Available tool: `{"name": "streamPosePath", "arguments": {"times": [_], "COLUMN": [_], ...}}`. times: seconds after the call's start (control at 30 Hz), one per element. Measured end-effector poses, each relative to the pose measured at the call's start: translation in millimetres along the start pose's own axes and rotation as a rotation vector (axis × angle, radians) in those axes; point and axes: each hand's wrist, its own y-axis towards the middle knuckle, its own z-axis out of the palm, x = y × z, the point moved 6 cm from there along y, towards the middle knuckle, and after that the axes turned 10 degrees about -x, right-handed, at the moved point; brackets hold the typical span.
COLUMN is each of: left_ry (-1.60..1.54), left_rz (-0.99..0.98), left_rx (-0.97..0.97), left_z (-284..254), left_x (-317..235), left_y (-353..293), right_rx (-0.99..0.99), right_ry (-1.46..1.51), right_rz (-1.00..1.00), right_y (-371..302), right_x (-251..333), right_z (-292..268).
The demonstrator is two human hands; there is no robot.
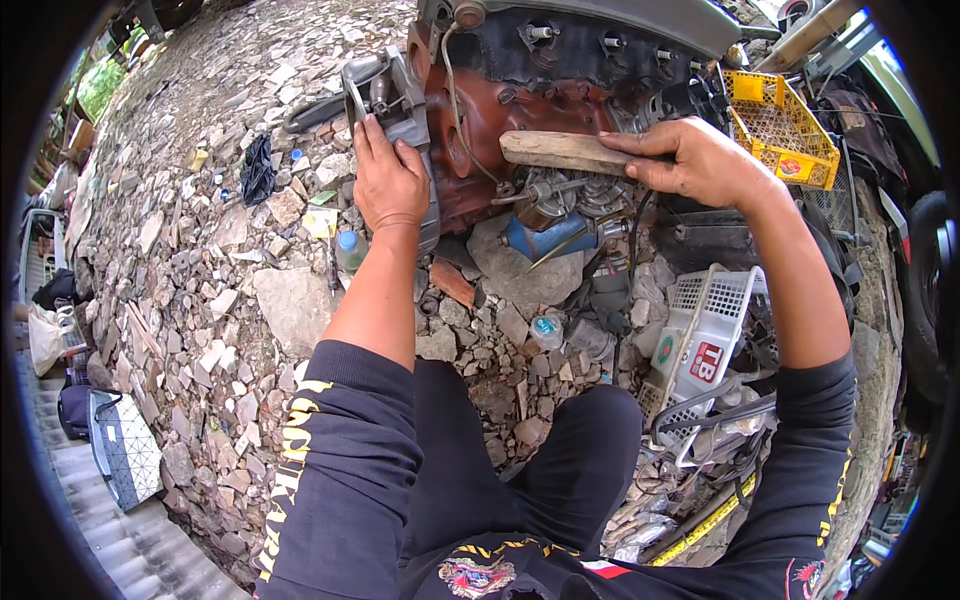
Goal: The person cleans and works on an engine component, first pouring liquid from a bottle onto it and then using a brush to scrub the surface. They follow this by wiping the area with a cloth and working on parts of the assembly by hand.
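In front of me stands an engine block [560,105], black above and rust-red below, with spark plugs along its upper side. A grey metal housing [408,100] sits against its left end. My left hand [388,180] lies on this housing, its fingers stretched out and the thumb apart. Between thumb and fingers, my right hand [690,160] grips a worn piece of wood [560,150]. The wood is held roughly level, its free end pointing left across the block's red side. Below the wood are metal engine parts [545,205] and a blue part [545,237].
Broken stone covers the ground, with a large flat slab [290,305] at left. A capped bottle [350,248] stands near my left forearm. At right are a yellow crate [785,125] and a white plastic basket [705,325]. A small jar [546,332] sits before my knees.
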Motion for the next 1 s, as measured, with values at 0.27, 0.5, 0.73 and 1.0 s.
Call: {"name": "streamPosePath", "arguments": {"times": [0.27,0.5,0.73,1.0], "left_ry": [-0.012,-0.005,-0.018,-0.015], "left_rz": [-0.001,0.027,-0.023,-0.025], "left_rx": [-0.003,-0.039,0.022,0.024], "left_z": [0,5,2,-2], "left_x": [-1,-3,-6,-1], "left_y": [0,1,-2,2], "right_rx": [-0.07,-0.086,-0.09,-0.014], "right_ry": [0.025,0.044,0.063,-0.054], "right_rz": [-0.121,-0.186,-0.002,0.187], "right_y": [6,14,-11,-8], "right_x": [8,28,-4,0], "right_z": [14,30,9,6]}}
